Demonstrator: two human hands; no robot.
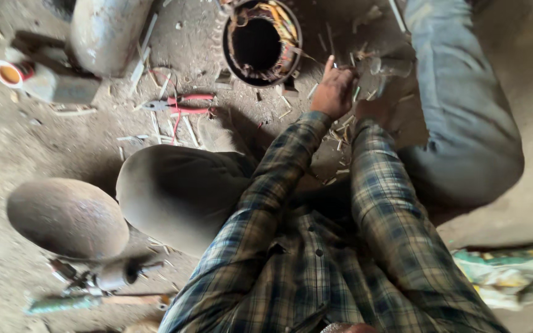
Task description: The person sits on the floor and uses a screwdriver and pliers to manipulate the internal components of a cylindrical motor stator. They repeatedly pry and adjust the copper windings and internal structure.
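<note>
Metal motor shell [260,43] with copper windings, lying on dusty ground just beyond left hand [333,91]; probably heavy, stiff, best gripped at rim. Left fingers spread, touching scattered slivers [340,139]. Right hand [374,110] blurred, grip impossible to tell. Red pliers [183,103] well left.

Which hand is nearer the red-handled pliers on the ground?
Left. The left hand is raised beside the round motor housing, to the right of the red-handled pliers. The right hand sits farther right again, blurred and partly hidden beyond the left.
</note>
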